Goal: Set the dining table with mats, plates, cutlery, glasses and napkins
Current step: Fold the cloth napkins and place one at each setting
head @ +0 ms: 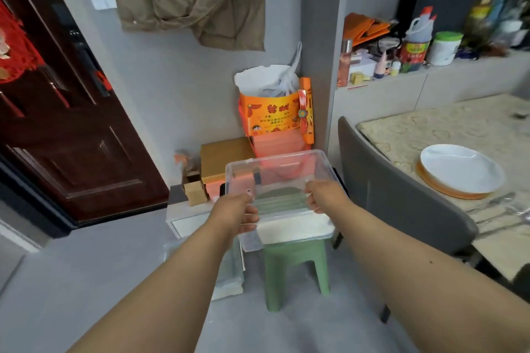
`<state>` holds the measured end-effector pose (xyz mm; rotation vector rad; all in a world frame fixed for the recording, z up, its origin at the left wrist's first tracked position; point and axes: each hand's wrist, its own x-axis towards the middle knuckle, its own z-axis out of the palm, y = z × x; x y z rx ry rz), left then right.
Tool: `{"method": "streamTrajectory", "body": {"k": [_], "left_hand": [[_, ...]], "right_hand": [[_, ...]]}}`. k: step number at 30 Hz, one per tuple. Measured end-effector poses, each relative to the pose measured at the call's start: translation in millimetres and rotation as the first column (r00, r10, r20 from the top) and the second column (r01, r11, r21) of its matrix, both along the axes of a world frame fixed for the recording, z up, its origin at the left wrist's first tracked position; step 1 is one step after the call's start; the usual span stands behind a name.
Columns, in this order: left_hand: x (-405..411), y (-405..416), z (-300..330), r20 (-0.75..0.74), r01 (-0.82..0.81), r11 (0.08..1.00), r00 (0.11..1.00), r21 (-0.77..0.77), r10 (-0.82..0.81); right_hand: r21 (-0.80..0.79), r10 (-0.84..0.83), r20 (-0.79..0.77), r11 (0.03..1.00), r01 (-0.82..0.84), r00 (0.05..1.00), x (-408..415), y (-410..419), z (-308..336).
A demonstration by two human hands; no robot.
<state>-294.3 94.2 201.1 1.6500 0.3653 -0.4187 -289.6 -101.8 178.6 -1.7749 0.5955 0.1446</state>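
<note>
Table setting, partly done: white plate (461, 167) on orange mat (447, 192) with cutlery (493, 206) at the tabletop (430, 129) near edge; glasses, napkins unseen; left hand (233, 213) and right hand (322, 198), each grip clamped on the clear bin (275, 172) over the green stool (295, 266).

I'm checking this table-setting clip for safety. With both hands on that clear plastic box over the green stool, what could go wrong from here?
1. The left hand and right hand grip only the near rim of the clear plastic box, so it may tip forward.
2. The green stool is narrower than the box, so a box set down there may sit unsteadily.
3. The grey chair stands between the box and the white plate, so a swing towards the table may knock it.
</note>
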Motion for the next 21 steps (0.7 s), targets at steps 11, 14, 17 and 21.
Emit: {"method": "streamTrajectory", "body": {"k": [11,14,17,21], "left_hand": [[160,-52,-74,-0.152,0.029,1.000,0.988,0.004,-0.028],[192,-69,-102,-0.209,0.029,1.000,0.978,-0.008,-0.030],[212,-82,-127,-0.287,0.023,1.000,0.958,-0.019,-0.027],[229,-86,-160,-0.380,-0.013,1.000,0.925,-0.010,0.008]], "right_hand": [[-0.262,0.017,-0.290,0.960,-0.096,0.957,154,-83,-108],[-0.313,0.059,-0.405,0.929,-0.199,0.913,178,-88,-141],[-0.316,0.183,-0.511,0.869,-0.382,0.840,194,-90,-169],[-0.298,0.234,-0.650,0.796,-0.526,0.723,204,-93,-200]]}}
